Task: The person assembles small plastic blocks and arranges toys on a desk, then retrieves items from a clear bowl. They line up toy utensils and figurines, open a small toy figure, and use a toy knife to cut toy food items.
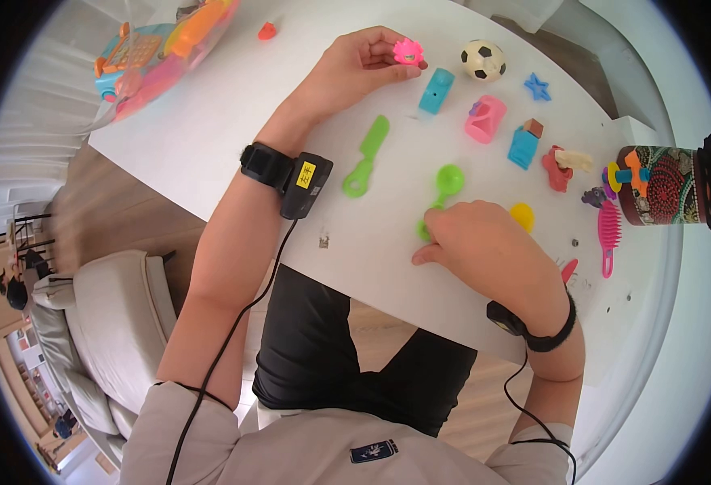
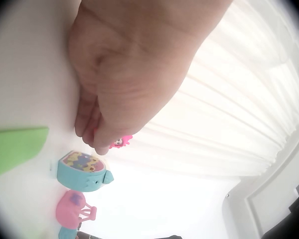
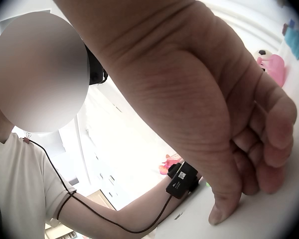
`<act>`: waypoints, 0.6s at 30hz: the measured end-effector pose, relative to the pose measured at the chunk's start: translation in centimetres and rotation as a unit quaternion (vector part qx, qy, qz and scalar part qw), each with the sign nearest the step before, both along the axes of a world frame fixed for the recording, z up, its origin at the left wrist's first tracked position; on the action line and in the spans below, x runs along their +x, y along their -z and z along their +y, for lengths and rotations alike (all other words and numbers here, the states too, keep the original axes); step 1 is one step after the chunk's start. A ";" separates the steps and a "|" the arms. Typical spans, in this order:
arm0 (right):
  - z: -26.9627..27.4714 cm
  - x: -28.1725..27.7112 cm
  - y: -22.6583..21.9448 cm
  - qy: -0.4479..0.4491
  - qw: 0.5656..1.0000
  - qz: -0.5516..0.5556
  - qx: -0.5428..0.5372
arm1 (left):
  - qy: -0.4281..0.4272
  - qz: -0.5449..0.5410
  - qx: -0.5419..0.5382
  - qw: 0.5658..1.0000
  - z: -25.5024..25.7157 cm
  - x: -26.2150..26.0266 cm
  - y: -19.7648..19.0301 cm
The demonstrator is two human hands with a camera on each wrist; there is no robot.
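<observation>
My left hand [image 1: 363, 69] pinches a small pink flower-shaped toy [image 1: 408, 52] near the far edge of the white table. Just beside it is a light-blue toy [image 1: 436, 90], which shows a coloured picture face in the left wrist view. My right hand [image 1: 485, 242] is low over a green toy spoon [image 1: 450, 179], covering part of its handle. In the right wrist view its fingers [image 3: 276, 149] bend loosely, the thumb stands apart, and nothing shows between them. Between the hands lies a green toy knife [image 1: 372, 145]. A yellow piece [image 1: 522, 216] pokes out behind the right hand.
Toward the far right are a soccer ball [image 1: 483, 61], a blue star [image 1: 537, 87], a pink toy [image 1: 485, 120] and a blue block [image 1: 523, 148]. A pink comb [image 1: 608, 238] lies near a patterned cylinder [image 1: 662, 186]. A toy-filled clear bag [image 1: 161, 61] sits far left.
</observation>
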State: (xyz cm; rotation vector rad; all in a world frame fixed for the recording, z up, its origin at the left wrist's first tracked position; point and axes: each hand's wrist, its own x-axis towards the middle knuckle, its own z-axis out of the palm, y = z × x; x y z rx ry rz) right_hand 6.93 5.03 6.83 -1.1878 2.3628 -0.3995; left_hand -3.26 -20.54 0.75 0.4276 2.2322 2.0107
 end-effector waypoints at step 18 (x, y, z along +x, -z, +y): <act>-0.4 -0.1 -0.5 0.003 0.999 -0.017 0.037 | 0.002 -0.007 -0.006 1.000 -0.1 0.0 -0.2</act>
